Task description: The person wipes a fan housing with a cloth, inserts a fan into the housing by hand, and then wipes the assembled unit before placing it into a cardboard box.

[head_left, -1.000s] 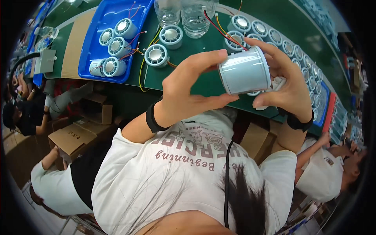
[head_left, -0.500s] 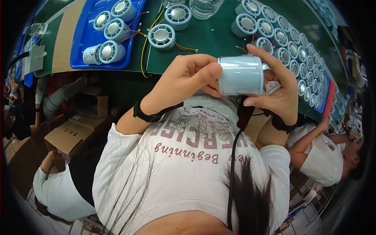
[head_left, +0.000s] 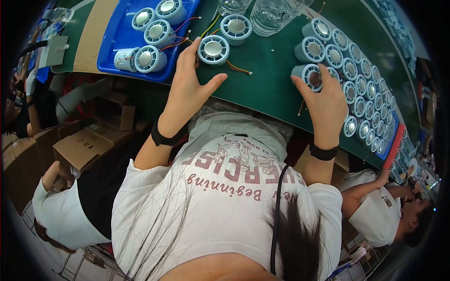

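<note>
My right hand (head_left: 327, 100) has its thumb and fingers around a light-blue round motor-like unit (head_left: 307, 74) at the near left end of a block of similar units. The unit stands on the green table with its ribbed ring and round centre up; my fingers cover part of it. My left hand (head_left: 190, 86) is open and empty, thumb and index finger spread, beside another such unit (head_left: 213, 49) with a silver centre and thin coloured wires. My left fingertips are close to that unit's left side; whether they touch it I cannot tell. One more unit (head_left: 236, 29) stands just behind.
A blue tray (head_left: 105, 61) with several units and their wires lies at left. Clear plastic cups (head_left: 272, 18) stand at the back. Many units (head_left: 361, 86) fill the right side, near a red bar (head_left: 394, 145). Co-workers sit on both sides; cardboard boxes (head_left: 84, 150) stand below left.
The unit held sideways between both hands now stands upright at the block's near left end in my right hand. My left hand has let go and moved left, toward another unit.
</note>
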Available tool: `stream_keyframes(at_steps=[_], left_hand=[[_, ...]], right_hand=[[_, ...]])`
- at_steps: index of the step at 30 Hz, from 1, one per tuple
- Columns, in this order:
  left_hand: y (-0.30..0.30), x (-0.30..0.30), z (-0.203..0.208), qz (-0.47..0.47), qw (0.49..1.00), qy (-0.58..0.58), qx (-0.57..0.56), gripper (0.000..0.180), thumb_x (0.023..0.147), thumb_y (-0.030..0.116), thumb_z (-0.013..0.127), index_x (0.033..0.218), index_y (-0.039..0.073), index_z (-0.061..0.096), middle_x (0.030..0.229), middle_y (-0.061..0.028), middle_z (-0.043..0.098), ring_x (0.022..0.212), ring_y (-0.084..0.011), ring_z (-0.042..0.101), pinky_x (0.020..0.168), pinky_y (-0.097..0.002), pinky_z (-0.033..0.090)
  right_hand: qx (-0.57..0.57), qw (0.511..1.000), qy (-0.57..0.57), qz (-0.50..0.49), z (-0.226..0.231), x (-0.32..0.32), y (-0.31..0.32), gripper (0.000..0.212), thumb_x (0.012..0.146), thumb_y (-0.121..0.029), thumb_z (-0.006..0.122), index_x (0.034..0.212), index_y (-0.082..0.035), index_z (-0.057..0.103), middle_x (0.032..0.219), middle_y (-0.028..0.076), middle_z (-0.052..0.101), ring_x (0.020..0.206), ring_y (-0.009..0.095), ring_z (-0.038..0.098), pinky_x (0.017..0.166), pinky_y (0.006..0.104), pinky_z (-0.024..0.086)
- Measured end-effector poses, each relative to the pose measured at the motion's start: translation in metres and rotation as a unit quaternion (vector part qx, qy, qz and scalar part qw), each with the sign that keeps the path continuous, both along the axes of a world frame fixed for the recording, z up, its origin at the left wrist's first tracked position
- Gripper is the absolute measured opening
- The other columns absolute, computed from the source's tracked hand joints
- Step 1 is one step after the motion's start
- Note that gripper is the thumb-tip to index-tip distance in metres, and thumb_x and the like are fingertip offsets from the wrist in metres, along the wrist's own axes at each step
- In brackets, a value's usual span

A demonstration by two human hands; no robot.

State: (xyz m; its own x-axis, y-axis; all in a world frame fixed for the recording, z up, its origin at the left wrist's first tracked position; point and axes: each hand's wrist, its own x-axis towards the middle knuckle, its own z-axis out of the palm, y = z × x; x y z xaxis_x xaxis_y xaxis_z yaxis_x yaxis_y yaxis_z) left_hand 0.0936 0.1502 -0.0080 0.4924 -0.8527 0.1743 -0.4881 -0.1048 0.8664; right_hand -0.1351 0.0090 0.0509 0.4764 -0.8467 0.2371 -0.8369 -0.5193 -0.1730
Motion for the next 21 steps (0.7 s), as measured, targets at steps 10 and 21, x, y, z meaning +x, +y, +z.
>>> stream_keyframes(at_steps=[10, 21], left_hand=[[-0.001, 0.006, -0.001, 0.053, 0.984, 0.163, -0.054, 0.069, 0.075, 0.01, 0.082, 0.129, -0.005, 0.042, 0.128, -0.0185, 0.048, 0.111, -0.0223, 0.059, 0.092, -0.0312, 0.051], [-0.005, -0.039, 0.067, -0.078, 0.93, 0.358, -0.04, 0.097, 0.062, 0.016, 0.091, 0.138, 0.0, 0.033, 0.13, -0.0139, 0.05, 0.116, -0.0233, 0.056, 0.098, -0.0353, 0.048]], right_hand=[[0.019, 0.999, -0.039, -0.022, 0.009, -0.007, 0.012, 0.058, 0.075, -0.037, 0.079, 0.123, -0.01, 0.061, 0.104, 0.013, 0.06, 0.081, 0.025, 0.062, 0.066, 0.0359, 0.052], [0.018, 0.913, -0.231, 0.337, 0.013, 0.016, 0.037, 0.061, 0.068, -0.012, 0.083, 0.125, -0.012, 0.06, 0.114, 0.012, 0.062, 0.073, 0.018, 0.062, 0.053, 0.0252, 0.048]])
